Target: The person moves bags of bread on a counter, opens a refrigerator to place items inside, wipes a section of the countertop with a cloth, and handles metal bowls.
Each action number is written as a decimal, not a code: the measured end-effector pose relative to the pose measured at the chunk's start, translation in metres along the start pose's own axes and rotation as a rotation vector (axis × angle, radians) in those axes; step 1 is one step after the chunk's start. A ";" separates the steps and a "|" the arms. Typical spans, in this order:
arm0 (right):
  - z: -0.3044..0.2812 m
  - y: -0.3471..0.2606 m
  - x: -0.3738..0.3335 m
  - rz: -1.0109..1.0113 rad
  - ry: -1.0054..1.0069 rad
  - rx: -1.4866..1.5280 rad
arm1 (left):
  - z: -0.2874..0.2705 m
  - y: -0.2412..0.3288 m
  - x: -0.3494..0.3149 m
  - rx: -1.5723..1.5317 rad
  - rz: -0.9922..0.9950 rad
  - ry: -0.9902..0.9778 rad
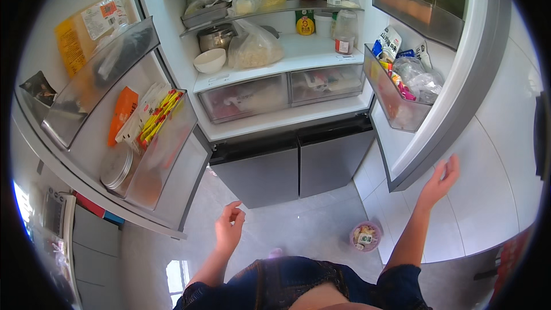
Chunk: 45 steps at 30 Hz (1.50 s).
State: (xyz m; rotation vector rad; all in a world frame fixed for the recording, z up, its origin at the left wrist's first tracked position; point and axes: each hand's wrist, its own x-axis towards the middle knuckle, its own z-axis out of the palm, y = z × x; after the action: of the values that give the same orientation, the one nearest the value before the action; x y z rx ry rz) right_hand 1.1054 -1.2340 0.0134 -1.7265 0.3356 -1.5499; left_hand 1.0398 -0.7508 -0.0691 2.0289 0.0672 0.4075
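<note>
A wide refrigerator stands in front of me with both upper doors swung out. My left hand (230,225) hangs over the floor, its fingers loosely bent and apart, with nothing seen in it. Close to the lower edge of the right door (414,166) is my right hand (441,182), fingers spread and holding nothing. On the shelves are a white bowl (210,61), a metal pot (216,37), a knotted plastic bag of pale food (256,49) and a red-lidded jar (344,45). Two clear drawers (247,99) sit below, both pushed in.
The left door's bins hold an orange packet (123,112), yellow sachets (160,116) and a jar (117,166). Bags and packets (414,72) fill a right door bin, below eggs (408,7). A small pink bin (365,236) stands on the floor beside white cabinet panels (482,178).
</note>
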 end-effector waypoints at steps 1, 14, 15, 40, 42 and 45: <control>0.012 -0.008 0.014 -0.003 0.046 0.034 | -0.004 0.002 0.002 0.007 -0.014 0.032; 0.080 -0.009 0.097 -0.095 0.493 0.252 | -0.041 -0.011 0.013 0.057 -0.110 0.286; 0.080 -0.009 0.096 -0.097 0.493 0.250 | -0.042 -0.012 0.012 0.062 -0.127 0.291; 0.323 -0.124 -0.099 -0.303 -0.818 0.469 | -0.008 -0.095 0.138 -0.119 -0.114 0.088; 0.368 -0.127 -0.092 -0.271 -0.856 0.438 | -0.011 -0.094 0.154 -0.119 -0.154 0.077; 0.438 -0.121 -0.081 -0.328 -0.843 0.315 | -0.012 -0.101 0.173 -0.130 -0.173 0.119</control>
State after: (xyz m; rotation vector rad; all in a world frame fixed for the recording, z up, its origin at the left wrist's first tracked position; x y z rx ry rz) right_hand 1.4586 -0.9409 0.0570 -2.0483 -0.6051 -0.8752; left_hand 1.2117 -0.6546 -0.1074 1.8531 0.2808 0.4117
